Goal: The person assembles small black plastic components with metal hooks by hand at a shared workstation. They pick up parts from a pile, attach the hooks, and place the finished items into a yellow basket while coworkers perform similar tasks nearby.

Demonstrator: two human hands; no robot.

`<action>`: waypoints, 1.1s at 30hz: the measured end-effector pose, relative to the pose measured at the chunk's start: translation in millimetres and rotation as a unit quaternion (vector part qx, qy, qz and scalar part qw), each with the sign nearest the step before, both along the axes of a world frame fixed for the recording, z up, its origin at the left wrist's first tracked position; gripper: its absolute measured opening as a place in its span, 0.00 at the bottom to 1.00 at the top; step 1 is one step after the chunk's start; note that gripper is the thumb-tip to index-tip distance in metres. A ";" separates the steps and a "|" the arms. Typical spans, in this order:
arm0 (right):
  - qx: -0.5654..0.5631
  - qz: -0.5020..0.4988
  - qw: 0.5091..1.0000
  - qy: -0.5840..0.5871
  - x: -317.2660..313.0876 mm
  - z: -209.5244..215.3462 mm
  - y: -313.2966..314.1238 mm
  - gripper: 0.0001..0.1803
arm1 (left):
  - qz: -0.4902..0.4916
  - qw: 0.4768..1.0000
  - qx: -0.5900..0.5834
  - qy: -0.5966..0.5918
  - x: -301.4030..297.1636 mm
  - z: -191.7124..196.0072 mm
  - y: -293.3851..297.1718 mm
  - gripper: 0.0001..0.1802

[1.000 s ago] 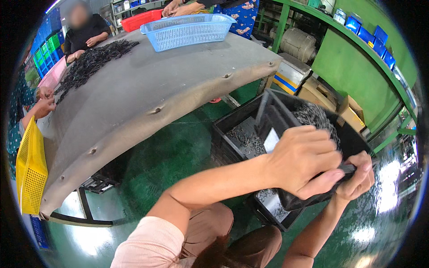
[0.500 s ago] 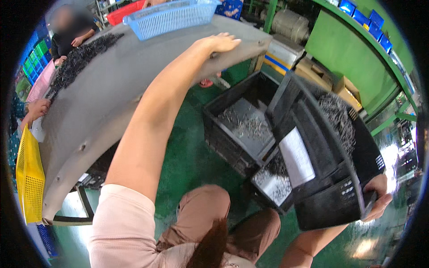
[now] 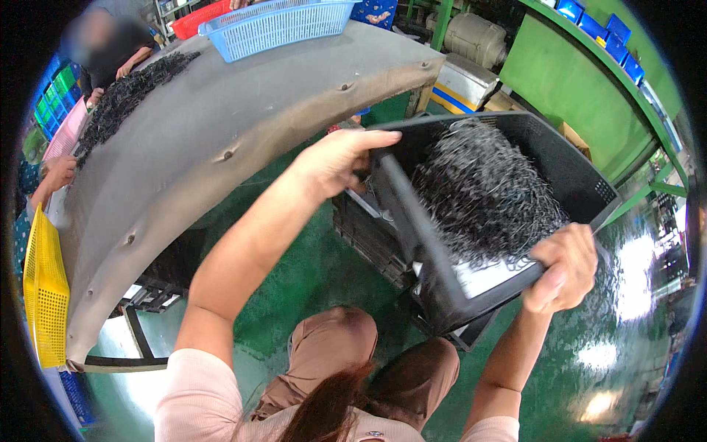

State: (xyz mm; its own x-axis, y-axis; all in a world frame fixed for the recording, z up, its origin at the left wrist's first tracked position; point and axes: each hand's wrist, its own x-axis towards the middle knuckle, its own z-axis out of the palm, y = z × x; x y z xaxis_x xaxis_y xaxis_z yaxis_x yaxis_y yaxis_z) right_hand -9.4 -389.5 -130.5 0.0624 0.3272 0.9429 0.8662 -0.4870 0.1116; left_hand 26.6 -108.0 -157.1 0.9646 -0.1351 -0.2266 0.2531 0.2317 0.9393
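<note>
**Black crate full of wire bits, held up with both hands**

Centre-right of the frame, a person has a black plastic crate point(image 3: 471, 221) lifted and tilted, with a big tangled heap of small dark metal parts point(image 3: 482, 195) piled inside it. The left hand point(image 3: 335, 158) is clamped on the crate's upper left rim, fingers curled over the edge. The right hand point(image 3: 563, 265) grips the lower right corner, fingers wrapped tight around the rim, thumb on the outside. There's a white paper slip point(image 3: 479, 276) lying in the crate near that hand.

Right under the crate there's another dark bin point(image 3: 368, 236) on the shiny green floor point(image 3: 309, 280), mostly hidden by the lifted one. The person's knees in brownish trousers point(image 3: 353, 361) are at the bottom centre.

Across the upper left runs a big grey worktable point(image 3: 221, 110), its edge just beside the left hand. It's got a light blue basket point(image 3: 280, 26) at the top and a heap of dark parts point(image 3: 121, 99) further left, where another person's hands point(image 3: 55, 173) are at work. A yellow basket point(image 3: 44, 295) sits at the far left edge. Green shelving point(image 3: 589, 81) fills the upper right.
</note>
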 end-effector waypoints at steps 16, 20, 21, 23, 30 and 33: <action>0.151 0.069 0.984 0.063 51.0 -66.5 6.6 0.20 | 0.210 0.944 -0.003 -0.255 7.5 -7.5 -7.3 0.15; 0.121 0.102 0.978 0.133 76.3 -64.4 13.1 0.22 | 0.283 0.934 -0.096 -0.196 20.3 -30.9 -0.6 0.19; 0.115 0.115 0.974 0.159 83.8 -69.8 9.7 0.23 | 0.288 0.936 -0.087 -0.185 18.8 -34.2 -6.8 0.19; 0.111 0.100 0.966 0.213 99.4 -79.3 2.6 0.23 | 0.307 0.911 -0.111 -0.252 39.8 -52.9 -14.0 0.19; 0.235 0.117 0.927 0.267 128.9 -115.5 11.2 0.22 | 0.370 0.842 0.148 -0.364 8.5 -115.7 -5.6 0.22; 0.292 0.072 0.905 0.301 115.1 -111.5 30.1 0.22 | 0.403 0.891 0.043 -0.205 -7.9 -150.7 24.6 0.21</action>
